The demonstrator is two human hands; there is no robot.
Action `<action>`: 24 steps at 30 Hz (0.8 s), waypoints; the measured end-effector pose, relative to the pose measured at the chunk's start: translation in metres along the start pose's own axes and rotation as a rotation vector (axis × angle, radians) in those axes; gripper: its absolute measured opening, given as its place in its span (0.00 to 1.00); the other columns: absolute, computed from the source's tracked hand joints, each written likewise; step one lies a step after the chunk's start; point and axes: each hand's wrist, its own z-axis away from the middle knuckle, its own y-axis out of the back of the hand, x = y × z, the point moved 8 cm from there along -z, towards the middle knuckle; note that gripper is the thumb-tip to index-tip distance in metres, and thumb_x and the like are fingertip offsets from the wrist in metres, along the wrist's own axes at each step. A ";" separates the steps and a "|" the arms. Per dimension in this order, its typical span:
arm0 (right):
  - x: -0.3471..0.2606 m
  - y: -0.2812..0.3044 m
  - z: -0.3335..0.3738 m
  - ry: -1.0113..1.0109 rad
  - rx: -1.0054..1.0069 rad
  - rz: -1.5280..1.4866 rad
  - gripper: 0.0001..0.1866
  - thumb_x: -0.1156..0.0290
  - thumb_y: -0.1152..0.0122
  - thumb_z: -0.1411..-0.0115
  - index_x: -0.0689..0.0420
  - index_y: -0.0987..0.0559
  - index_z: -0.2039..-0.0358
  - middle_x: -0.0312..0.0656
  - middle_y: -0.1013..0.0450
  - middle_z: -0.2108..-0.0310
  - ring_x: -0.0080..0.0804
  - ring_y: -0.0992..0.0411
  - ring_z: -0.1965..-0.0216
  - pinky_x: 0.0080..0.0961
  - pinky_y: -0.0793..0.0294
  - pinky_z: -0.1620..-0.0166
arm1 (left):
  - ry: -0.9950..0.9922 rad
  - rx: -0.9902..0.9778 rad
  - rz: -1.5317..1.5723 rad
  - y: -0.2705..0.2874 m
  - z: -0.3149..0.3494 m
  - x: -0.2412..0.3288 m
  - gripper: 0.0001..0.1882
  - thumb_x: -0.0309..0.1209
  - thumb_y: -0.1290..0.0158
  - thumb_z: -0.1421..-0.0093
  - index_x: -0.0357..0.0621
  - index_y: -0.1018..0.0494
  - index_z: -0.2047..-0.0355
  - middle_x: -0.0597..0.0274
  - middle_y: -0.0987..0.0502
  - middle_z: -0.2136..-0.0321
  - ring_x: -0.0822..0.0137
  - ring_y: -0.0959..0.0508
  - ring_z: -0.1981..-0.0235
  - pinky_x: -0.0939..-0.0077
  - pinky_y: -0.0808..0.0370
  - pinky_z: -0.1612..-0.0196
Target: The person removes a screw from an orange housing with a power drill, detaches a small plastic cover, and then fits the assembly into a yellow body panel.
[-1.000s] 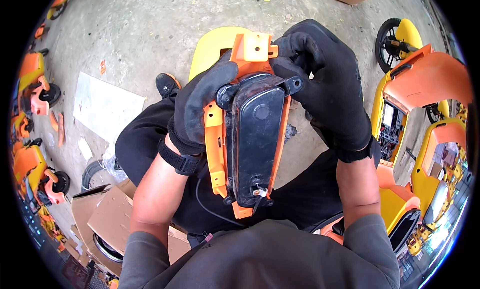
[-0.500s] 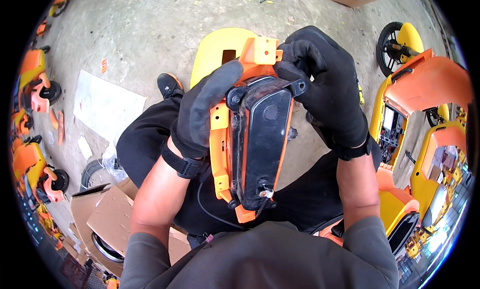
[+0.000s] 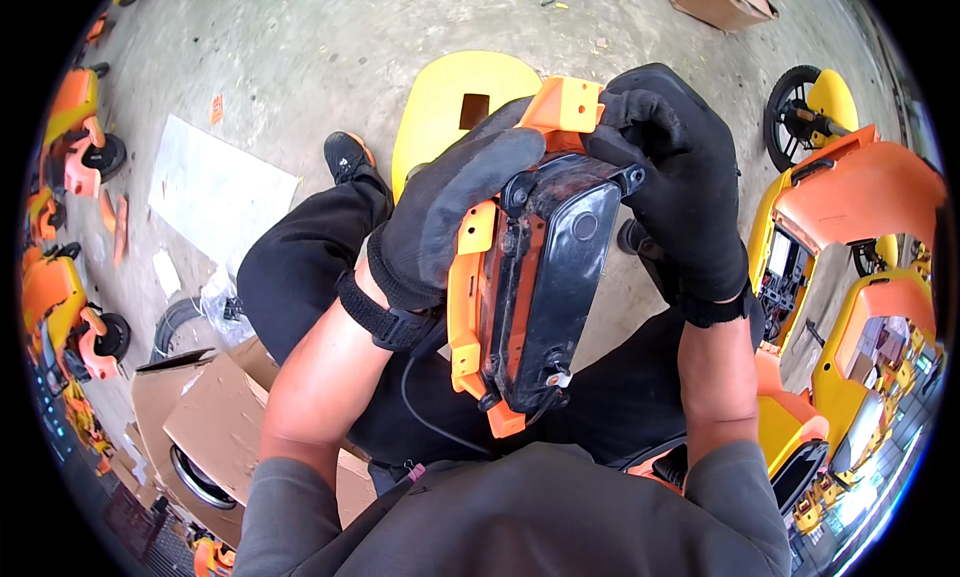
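Note:
A long black plastic housing (image 3: 570,287) sits in an orange plastic frame (image 3: 464,302), tilted over my lap. My left hand (image 3: 440,209), in a black glove, is closed around the frame's upper left side. My right hand (image 3: 682,172), also gloved, has its fingers curled and pinched together at the upper right corner, against the frame's orange top end (image 3: 568,107) and beside the housing's black mounting tab (image 3: 632,180). What lies between those fingertips is hidden. A small metal fitting (image 3: 558,379) shows at the housing's lower end. A thin black cable (image 3: 408,402) hangs left of the frame.
Beyond my hands a yellow panel (image 3: 425,112) with a square hole stands over the concrete floor. Orange and yellow vehicle bodies (image 3: 850,192) line the right; more (image 3: 60,297) stand left. Opened cardboard boxes (image 3: 215,417) sit at lower left, near a white sheet (image 3: 215,192).
Both hands and the framed housing have shifted slightly right in the picture, and the housing leans more to the right. The right fingers remain at the same corner.

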 end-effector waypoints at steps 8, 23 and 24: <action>0.002 -0.001 -0.001 0.002 -0.017 -0.015 0.09 0.78 0.30 0.48 0.62 0.23 0.68 0.37 0.28 0.71 0.21 0.33 0.75 0.18 0.33 0.71 | -0.187 -0.084 -0.478 -0.002 0.005 0.010 0.28 0.24 0.39 0.42 0.36 0.32 0.41 0.47 0.28 0.42 0.55 0.24 0.43 0.65 0.28 0.41; 0.004 0.000 0.000 -0.065 -0.101 -0.107 0.08 0.80 0.35 0.45 0.64 0.22 0.65 0.40 0.27 0.65 0.24 0.30 0.68 0.21 0.30 0.64 | -0.620 -0.225 -0.868 -0.021 0.010 0.034 0.27 0.22 0.38 0.42 0.39 0.32 0.42 0.43 0.24 0.47 0.55 0.20 0.49 0.63 0.22 0.45; 0.004 0.001 0.000 -0.077 -0.123 -0.117 0.07 0.80 0.39 0.44 0.65 0.22 0.64 0.40 0.27 0.63 0.24 0.30 0.65 0.21 0.30 0.60 | -0.602 -0.242 -0.860 -0.021 0.010 0.034 0.27 0.21 0.39 0.41 0.38 0.32 0.42 0.42 0.25 0.46 0.54 0.21 0.47 0.63 0.23 0.44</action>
